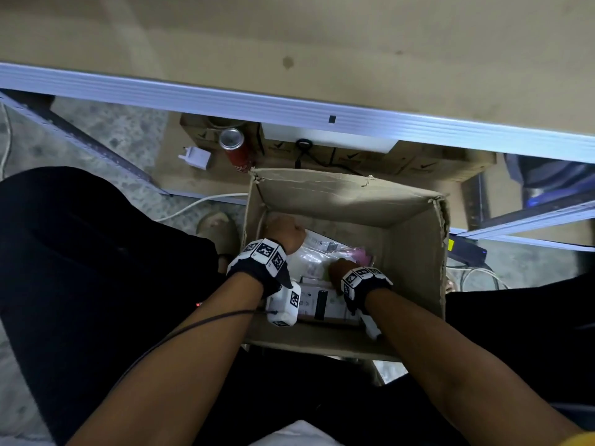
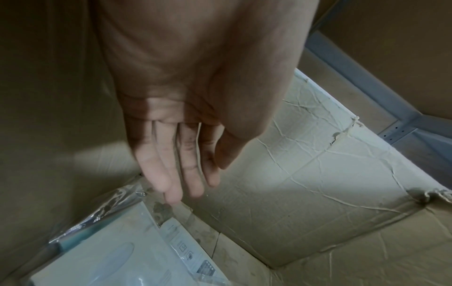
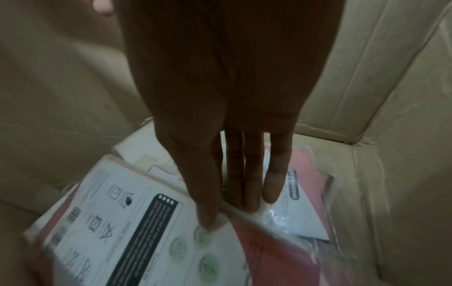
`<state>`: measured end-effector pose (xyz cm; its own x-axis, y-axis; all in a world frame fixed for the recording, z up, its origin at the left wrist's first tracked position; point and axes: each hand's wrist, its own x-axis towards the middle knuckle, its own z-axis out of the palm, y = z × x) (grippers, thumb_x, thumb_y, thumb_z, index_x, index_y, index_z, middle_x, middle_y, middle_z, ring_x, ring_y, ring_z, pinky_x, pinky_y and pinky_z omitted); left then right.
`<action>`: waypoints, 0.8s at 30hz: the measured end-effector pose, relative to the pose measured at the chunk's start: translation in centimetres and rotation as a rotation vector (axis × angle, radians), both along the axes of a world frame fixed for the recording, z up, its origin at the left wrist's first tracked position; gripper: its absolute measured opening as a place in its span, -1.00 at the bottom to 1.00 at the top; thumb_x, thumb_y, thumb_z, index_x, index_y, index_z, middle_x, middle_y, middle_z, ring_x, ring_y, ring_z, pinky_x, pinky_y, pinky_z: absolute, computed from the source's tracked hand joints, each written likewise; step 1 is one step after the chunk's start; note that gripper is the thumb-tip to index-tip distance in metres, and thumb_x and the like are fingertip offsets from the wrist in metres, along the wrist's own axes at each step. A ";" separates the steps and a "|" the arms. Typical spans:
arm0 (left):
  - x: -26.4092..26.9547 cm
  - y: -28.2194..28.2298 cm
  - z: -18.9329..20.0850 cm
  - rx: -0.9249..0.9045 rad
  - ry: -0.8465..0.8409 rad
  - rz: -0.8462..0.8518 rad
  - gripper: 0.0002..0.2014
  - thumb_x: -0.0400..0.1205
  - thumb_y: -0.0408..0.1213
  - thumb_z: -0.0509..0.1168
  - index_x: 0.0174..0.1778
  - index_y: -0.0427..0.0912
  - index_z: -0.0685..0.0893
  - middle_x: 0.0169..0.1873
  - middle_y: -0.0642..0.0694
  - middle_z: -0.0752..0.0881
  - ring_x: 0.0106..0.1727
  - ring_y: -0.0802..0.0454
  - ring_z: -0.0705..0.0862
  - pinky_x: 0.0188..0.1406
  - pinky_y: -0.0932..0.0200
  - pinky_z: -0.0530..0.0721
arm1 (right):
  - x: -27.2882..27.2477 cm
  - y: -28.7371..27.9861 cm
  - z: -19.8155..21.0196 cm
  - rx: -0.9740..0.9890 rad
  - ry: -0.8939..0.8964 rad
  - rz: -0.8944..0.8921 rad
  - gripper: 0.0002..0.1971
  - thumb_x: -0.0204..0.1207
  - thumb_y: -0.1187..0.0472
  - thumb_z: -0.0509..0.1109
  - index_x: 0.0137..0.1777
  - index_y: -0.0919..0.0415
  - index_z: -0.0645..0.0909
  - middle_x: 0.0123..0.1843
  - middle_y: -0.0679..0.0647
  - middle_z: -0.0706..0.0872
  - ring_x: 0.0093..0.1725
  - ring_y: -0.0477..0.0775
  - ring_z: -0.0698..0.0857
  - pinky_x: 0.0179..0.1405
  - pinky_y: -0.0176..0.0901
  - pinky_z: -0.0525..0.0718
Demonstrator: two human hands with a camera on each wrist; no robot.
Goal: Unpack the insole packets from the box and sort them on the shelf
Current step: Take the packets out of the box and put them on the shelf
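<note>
An open cardboard box [image 1: 347, 185] stands on the floor between my knees, with both hands down inside it. Several plastic-wrapped insole packets [image 1: 317, 255] lie on the bottom, white ones and a pink one [image 1: 362, 254]. My left hand [image 1: 283, 231] is at the far left corner. Its fingers [image 2: 188, 174] are straight, and one tip reaches the clear wrap of a white packet [image 2: 110, 251]. My right hand [image 1: 336, 268] points straight down. Its thumb tip [image 3: 208, 222] rests on a white packet with care symbols [image 3: 137, 222], and the other fingertips touch the wrap beside a red packet [image 3: 269, 251].
The shelf board with its pale metal edge [image 1: 289, 107] runs across just beyond the box. Below it sit flat cartons [image 1: 418, 162], a red can [image 1: 236, 149] and a white plug adapter [image 1: 196, 157]. My dark-clothed legs flank the box, and a shoe [image 1: 219, 226] is at its left.
</note>
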<state>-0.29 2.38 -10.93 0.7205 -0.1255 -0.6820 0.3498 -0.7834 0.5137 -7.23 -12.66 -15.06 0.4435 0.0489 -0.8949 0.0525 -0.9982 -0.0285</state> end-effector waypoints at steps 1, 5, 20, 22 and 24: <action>0.0 0.0 0.1 -0.021 0.013 0.009 -0.65 0.74 -0.30 0.15 0.17 -0.48 0.74 0.14 -0.43 0.77 0.22 -0.38 0.73 0.28 -0.20 0.70 | 0.0 0.0 0.4 0.014 -0.007 0.007 -0.27 0.34 0.27 0.66 0.51 0.37 0.48 0.54 0.32 0.50 0.50 0.29 0.55 0.44 0.17 0.59; -0.4 -0.1 0.5 -0.055 0.022 0.025 -0.66 0.75 -0.39 0.11 0.16 -0.56 0.72 0.18 -0.51 0.73 0.25 -0.42 0.70 0.30 -0.22 0.67 | -0.4 -0.5 0.5 0.065 -0.043 0.019 -0.34 0.40 0.31 0.59 0.50 0.32 0.47 0.52 0.30 0.52 0.49 0.30 0.56 0.43 0.19 0.59; -1.3 -1.5 -1.9 0.150 0.017 -0.180 -0.69 0.72 -0.29 0.19 0.27 -0.33 0.71 0.18 -0.30 0.78 0.21 -0.27 0.75 0.27 -0.12 0.71 | -2.2 -3.2 1.2 0.047 0.034 -0.187 -0.19 0.55 0.30 0.46 0.72 0.24 0.11 0.75 0.19 0.11 0.67 0.36 0.26 0.52 0.23 0.46; -1.3 -2.3 -2.8 0.146 0.043 -0.242 -0.66 0.74 -0.30 0.17 0.34 -0.39 0.66 0.23 -0.34 0.75 0.24 -0.29 0.74 0.26 -0.12 0.72 | -2.2 -3.6 1.3 0.045 0.047 -0.185 0.01 0.45 0.24 0.58 0.75 0.17 -0.01 0.77 0.19 0.02 0.69 0.37 0.21 0.54 0.29 0.44; -1.5 -3.0 -3.7 0.149 0.036 -0.323 -0.71 0.73 -0.35 0.23 0.29 -0.36 0.73 0.33 -0.30 0.71 0.31 -0.26 0.70 0.31 -0.03 0.69 | -2.3 -4.1 1.4 0.076 0.056 -0.196 0.20 0.29 0.21 0.69 0.76 0.04 -0.10 0.78 0.13 -0.02 0.69 0.36 0.21 0.51 0.36 0.47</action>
